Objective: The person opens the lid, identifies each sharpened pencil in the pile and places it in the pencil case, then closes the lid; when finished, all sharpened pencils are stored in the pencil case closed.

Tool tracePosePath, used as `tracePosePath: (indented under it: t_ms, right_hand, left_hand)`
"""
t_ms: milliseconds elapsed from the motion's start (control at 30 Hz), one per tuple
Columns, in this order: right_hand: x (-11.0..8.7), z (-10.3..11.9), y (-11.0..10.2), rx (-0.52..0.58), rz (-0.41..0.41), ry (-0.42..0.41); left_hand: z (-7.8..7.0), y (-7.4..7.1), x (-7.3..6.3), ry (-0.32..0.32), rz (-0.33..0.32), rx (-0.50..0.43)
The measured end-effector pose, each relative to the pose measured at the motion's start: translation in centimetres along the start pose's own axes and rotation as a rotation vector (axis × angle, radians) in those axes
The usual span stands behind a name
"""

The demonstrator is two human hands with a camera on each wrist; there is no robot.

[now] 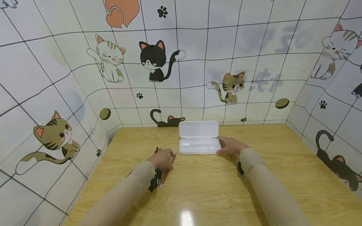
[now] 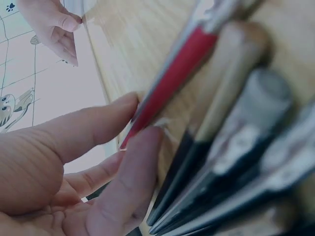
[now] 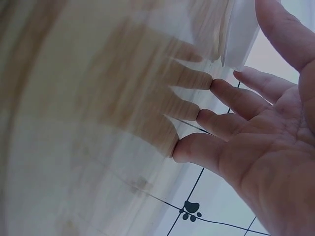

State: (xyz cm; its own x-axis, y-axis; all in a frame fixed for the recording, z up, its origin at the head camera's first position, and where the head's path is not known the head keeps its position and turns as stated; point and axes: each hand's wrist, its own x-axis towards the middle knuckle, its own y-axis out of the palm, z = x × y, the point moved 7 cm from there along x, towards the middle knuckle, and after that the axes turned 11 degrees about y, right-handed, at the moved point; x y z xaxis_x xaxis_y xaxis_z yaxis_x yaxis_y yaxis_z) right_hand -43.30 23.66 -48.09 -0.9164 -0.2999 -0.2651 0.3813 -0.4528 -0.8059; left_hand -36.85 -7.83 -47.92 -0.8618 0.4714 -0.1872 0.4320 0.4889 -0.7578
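Note:
A white pencil case (image 1: 200,146) lies with its lid (image 1: 199,129) raised toward the back of the table. To its left, my left hand (image 1: 161,159) pinches a red pencil (image 2: 178,73) between thumb and fingertips, the pencil slanting down to the table. Several dark pencils (image 1: 157,175) lie bunched beside it, partly covered by that hand; the left wrist view shows metal bands and black shafts (image 2: 206,172) close up. At the case's right end, my right hand (image 1: 232,145) touches the edge, thumb near the front corner. Its fingers (image 3: 241,98) reach out fairly straight, tips at the tabletop.
The light wooden table (image 1: 203,188) meets a wall (image 1: 195,72) covered with cat drawings and grid lines at the back and on both sides. A black wrist device (image 1: 240,168) shows under the right sleeve and another (image 1: 153,185) under the left.

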Motion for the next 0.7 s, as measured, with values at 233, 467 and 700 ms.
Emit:
tracePosePath:
  t_ms: [233, 467, 700]
  right_hand:
    - [-0.05, 0.08, 0.17, -0.018, -0.004, -0.008]
    - [0.09, -0.03, 0.29, -0.001, 0.007, -0.015]
    - [0.06, -0.02, 0.08, -0.014, 0.000, -0.015]
  left_hand:
    - [0.84, 0.74, 0.01, -0.003, -0.011, -0.106]
    - [0.98, 0.85, 0.08, -0.010, -0.012, -0.134]
    - [0.55, 0.35, -0.23, -0.016, -0.040, -0.192]
